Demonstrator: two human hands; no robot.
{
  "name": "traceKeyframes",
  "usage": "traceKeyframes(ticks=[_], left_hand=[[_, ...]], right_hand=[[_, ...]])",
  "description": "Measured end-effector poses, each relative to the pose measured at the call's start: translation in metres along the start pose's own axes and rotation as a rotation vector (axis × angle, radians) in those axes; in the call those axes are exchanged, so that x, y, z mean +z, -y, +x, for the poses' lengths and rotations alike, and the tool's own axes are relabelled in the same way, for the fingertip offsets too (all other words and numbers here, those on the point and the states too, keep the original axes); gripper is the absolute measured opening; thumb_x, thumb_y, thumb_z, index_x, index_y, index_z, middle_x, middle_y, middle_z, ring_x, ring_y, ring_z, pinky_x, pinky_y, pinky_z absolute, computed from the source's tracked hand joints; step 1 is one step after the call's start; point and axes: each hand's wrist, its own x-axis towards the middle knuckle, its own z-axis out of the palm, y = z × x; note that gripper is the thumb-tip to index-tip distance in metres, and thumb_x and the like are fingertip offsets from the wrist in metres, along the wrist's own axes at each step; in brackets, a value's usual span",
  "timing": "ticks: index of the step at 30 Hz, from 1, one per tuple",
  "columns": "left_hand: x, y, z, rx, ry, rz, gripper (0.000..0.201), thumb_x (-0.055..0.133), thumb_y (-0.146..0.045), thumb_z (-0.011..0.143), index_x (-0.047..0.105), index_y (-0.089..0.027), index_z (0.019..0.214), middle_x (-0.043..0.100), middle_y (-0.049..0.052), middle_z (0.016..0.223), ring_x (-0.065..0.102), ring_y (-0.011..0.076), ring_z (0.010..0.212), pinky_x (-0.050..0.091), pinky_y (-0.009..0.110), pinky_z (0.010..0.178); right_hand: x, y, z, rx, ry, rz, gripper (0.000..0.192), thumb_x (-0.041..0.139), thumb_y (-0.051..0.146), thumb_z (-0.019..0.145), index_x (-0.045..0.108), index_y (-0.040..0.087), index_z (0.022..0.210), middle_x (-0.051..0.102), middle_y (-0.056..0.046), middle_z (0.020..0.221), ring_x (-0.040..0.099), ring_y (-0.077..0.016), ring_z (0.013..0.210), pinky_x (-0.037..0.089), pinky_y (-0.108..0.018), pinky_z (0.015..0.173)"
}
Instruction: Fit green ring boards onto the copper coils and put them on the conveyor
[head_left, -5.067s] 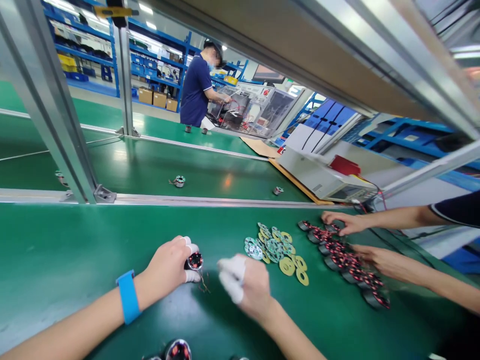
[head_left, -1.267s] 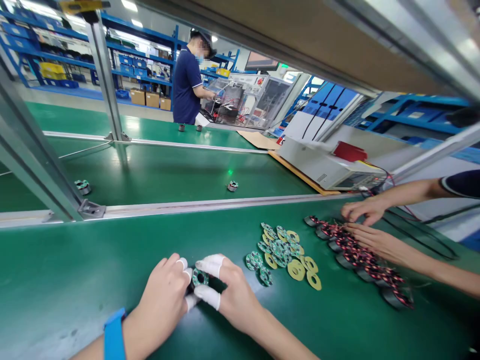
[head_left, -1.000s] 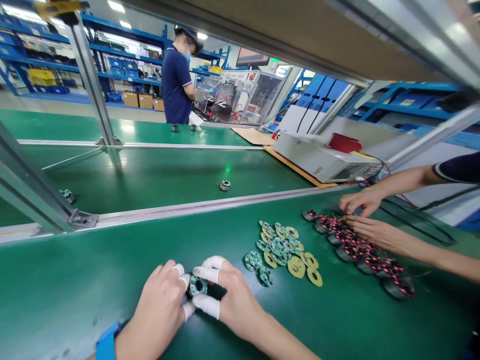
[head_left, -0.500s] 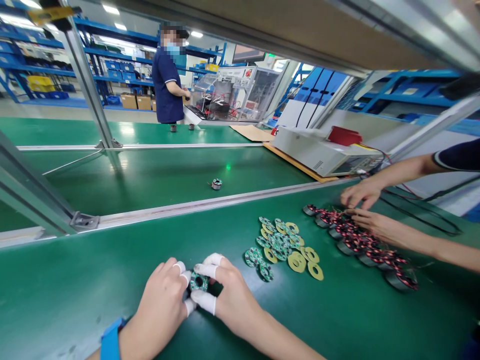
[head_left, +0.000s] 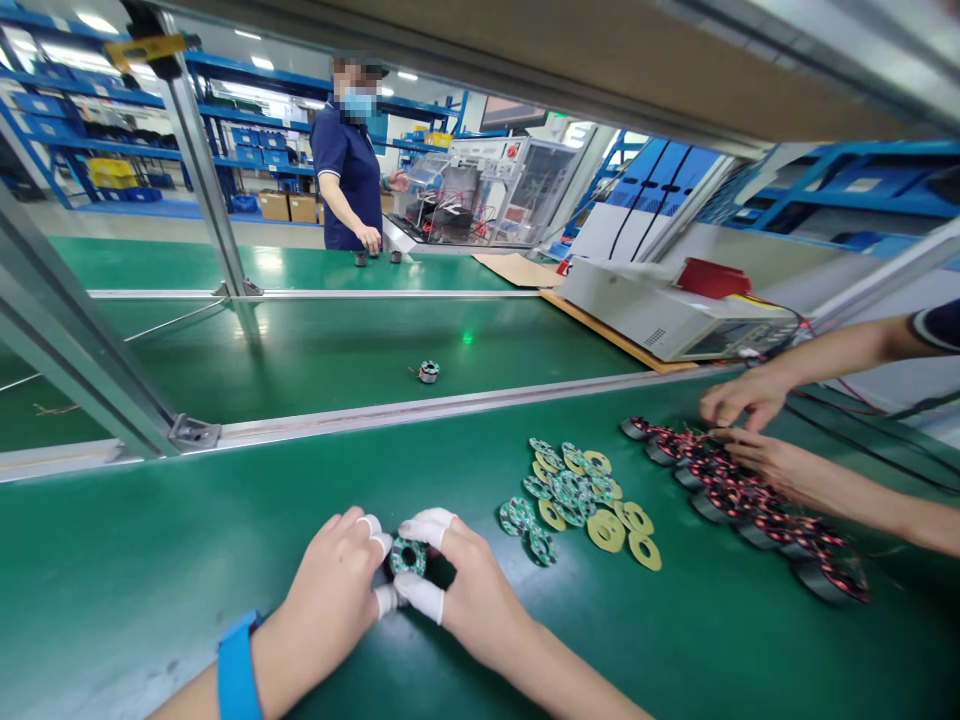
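Between my hands, just above the green bench, is a ring-shaped green circuit board (head_left: 409, 558) on what looks like a motor stator, most of which my fingers hide. My left hand (head_left: 339, 572) grips its left side, with white finger cots on the thumb and a fingertip. From the right, my right hand (head_left: 469, 580) pinches the board's edge between a cotted thumb and forefinger. To the right lies a loose pile of green ring circuit boards (head_left: 571, 495) mixed with yellow ring-shaped sheets (head_left: 606, 531).
A co-worker's hands (head_left: 757, 430) work over a row of copper-wound stators (head_left: 757, 500) at right. Beyond the metal rail (head_left: 420, 402) stands one stator with a board (head_left: 428, 372). A grey instrument (head_left: 660, 305) sits behind. Another person (head_left: 349, 170) stands across the benches.
The view has shifted slightly, moving the scene rightward. Both my hands keep hold of the board and stator. The person across the bench has lowered a hand to a part there.
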Motion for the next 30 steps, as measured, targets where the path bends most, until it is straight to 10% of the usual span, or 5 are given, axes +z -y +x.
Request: traceKeyframes(ticks=[30], left_hand=[[0.0018,-0.0036,0.0063,-0.028,0.017,-0.25,0.01,0.06,-0.01,0.072,0.063,-0.016,0.08,0.057,0.005,0.083,0.048,0.0205,0.083,0.042,0.031,0.075]], right_hand=[[-0.0027,0.0071,0.0038,0.053,0.053,-0.065,0.027,0.067,0.01,0.068,0.061,0.02,0.092,0.061,-0.004,0.088,0.057,-0.0202,0.082,0.048,-0.033,0.073]])
